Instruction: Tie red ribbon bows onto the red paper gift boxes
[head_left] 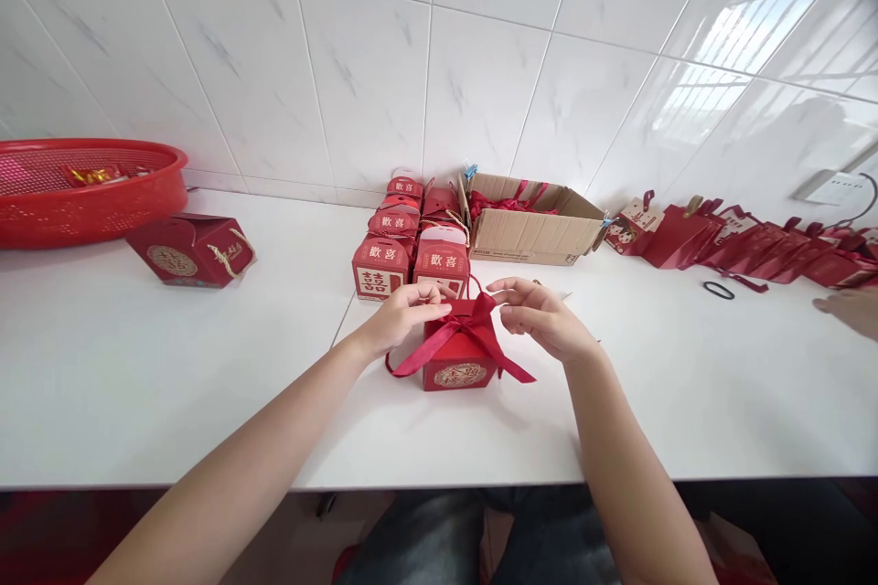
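Observation:
A small red gift box [461, 375] with a round gold emblem stands upright on the table in front of me. A shiny red ribbon [473, 324] is tied in a bow over its top, its tails hanging to both sides. My left hand [412, 315] is at the bow's left side, thumb and fingers curled together on the ribbon. From the right, my right hand [539, 315] pinches the bow's upper loop with bent fingertips. The fingertips partly cover the ribbon, and the back of the box is hidden.
Several red gift boxes [382, 256] stand behind, beside a cardboard box [535, 233] of red ribbons. A rope-handled red box [198, 251] and red basket [137, 201] are left. Red bags [686, 233], a black ring [718, 290] and another person's hand [851, 309] are right.

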{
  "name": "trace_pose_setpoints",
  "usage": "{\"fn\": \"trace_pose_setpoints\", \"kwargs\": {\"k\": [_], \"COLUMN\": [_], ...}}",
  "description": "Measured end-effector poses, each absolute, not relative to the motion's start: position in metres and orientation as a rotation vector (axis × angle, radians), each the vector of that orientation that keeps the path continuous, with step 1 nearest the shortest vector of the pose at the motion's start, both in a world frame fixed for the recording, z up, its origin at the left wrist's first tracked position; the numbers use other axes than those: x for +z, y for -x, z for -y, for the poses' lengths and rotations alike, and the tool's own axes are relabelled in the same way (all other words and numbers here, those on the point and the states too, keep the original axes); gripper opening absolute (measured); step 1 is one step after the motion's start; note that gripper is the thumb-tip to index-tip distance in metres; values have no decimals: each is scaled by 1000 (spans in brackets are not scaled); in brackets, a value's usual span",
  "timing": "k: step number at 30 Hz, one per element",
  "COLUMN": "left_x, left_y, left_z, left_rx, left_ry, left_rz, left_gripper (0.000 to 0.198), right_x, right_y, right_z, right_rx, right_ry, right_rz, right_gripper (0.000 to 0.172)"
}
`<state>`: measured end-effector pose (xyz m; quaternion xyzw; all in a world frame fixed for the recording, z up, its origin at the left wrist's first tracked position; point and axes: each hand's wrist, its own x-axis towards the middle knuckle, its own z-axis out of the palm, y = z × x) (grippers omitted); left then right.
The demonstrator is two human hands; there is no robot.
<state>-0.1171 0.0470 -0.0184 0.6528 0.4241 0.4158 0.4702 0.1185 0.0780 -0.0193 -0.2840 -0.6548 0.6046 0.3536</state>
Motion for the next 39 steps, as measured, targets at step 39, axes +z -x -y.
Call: {"fn": "trace_pose_setpoints", "kwargs": {"k": [39], "left_x": [-34], "left_y": [115], "left_z": [-47], "left_rx": [1348], "left_ry": [-2170], "left_rz": [-1251], "left_gripper": [22], "right_x": [-38], "right_y": [-94], "right_z": [-69], "right_rx": [450], "right_ry": [695], "right_rz": [2055], "right_gripper": [34]}}
